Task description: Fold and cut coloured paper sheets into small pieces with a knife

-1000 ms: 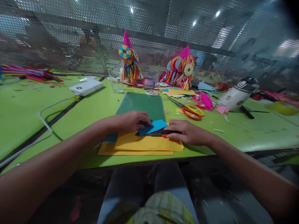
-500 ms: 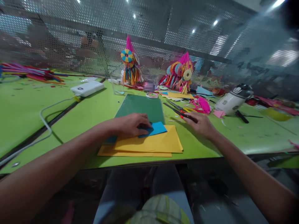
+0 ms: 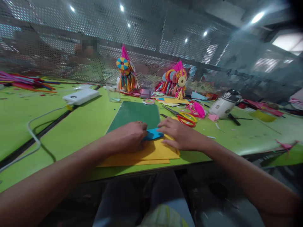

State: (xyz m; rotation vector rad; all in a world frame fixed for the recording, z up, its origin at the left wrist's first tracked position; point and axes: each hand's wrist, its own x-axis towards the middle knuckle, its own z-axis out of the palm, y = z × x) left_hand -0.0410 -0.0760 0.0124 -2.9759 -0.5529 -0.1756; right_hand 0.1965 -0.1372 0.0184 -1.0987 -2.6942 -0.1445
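Note:
A small blue paper piece lies on a stack of yellow paper sheets at the near edge of the green table. My left hand rests on the yellow stack, its curled fingertips pressing the blue piece's left side. My right hand lies flat with fingers stretched out, touching the blue piece's right edge. A dark green cutting mat sits just behind both hands.
Red-and-yellow scissors lie to the right of the mat, near pink paper scraps. Colourful paper ornaments stand at the back by a mesh screen. A white power bank with cable lies left; a white appliance right.
My right hand held a dark tool by the blue paper, moved right toward the scissors and set it down, then came back empty onto the blue paper. My left hand stayed put.

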